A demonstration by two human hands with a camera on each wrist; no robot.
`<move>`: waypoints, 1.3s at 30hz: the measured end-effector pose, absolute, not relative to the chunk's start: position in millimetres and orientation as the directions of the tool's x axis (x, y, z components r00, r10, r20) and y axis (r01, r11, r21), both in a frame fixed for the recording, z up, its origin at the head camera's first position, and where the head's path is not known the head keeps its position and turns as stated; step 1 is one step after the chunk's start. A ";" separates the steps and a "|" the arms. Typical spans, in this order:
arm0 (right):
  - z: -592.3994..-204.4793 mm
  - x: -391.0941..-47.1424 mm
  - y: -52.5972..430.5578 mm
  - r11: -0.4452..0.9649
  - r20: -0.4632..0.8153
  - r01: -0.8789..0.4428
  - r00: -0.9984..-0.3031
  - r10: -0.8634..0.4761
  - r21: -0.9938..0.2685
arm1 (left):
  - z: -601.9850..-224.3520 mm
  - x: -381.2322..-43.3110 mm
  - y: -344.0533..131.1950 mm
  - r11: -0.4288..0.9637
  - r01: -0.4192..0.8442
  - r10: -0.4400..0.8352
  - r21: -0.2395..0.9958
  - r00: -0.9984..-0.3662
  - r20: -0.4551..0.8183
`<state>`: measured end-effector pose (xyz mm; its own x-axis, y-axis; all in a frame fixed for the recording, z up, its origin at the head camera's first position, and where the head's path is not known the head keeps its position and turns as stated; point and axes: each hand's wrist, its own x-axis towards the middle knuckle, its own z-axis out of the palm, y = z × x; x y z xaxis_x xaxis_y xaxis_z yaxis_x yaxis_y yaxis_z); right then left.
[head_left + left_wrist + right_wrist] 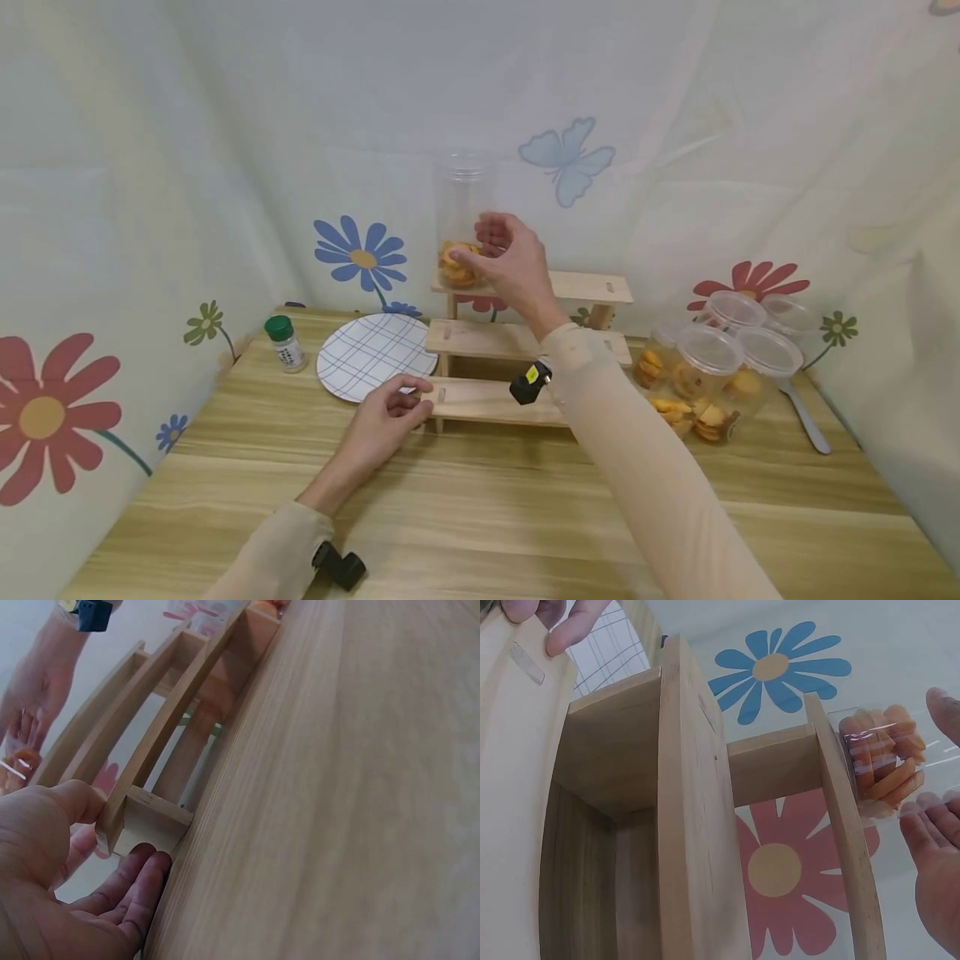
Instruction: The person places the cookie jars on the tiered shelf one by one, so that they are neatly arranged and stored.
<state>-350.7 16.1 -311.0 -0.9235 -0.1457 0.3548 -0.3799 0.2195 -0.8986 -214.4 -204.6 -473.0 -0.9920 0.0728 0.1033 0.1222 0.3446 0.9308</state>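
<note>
A tall clear plastic jar (pixel 465 200) with orange-yellow snack pieces at its bottom stands at the left end of the top step of a three-step wooden shelf (pixel 487 337). My right hand (pixel 517 262) is at the jar's right side, thumb in front and fingers spread loosely around it. In the right wrist view, the thumb and fingertips lie either side of the jar (pixel 885 757). Down at the lowest step's left end, my left hand (pixel 390 417) holds the shelf. The left wrist view has the thumb on the step's end and the fingers below, by the shelf leg (pixel 157 806).
Left of the shelf lies a white plate (pixel 367 358) with a blue grid pattern. A green-capped shaker (pixel 285 343) stands beyond it. Several clear jars of snacks (pixel 708 354) cluster on the right, beside a grey-handled utensil (pixel 806 421). A flowered curtain hangs close behind.
</note>
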 end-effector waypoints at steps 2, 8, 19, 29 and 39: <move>-311.1 -349.8 16.2 0.235 0.349 -0.375 -0.926 -0.143 -0.897 | -472.7 -213.7 -204.6 0.342 0.123 0.073 0.931 -0.992 0.104; -309.7 -348.8 16.2 0.267 0.331 -0.358 -0.933 -0.141 -0.895 | -473.0 -213.6 -204.0 0.332 0.121 0.071 0.935 -0.992 0.103; -312.8 -348.4 17.3 0.286 0.306 -0.334 -0.942 -0.139 -0.898 | -472.0 -213.1 -204.0 0.332 0.118 0.073 0.936 -0.992 0.099; -314.2 -342.0 24.2 0.293 0.331 -0.356 -0.934 -0.133 -0.887 | -472.6 -213.1 -202.9 0.328 0.123 0.073 0.937 -0.992 0.104; -311.1 -316.9 53.9 0.117 0.468 -0.475 -0.880 -0.085 -0.872 | -473.7 -214.3 -203.1 0.322 0.119 0.071 0.939 -0.992 0.101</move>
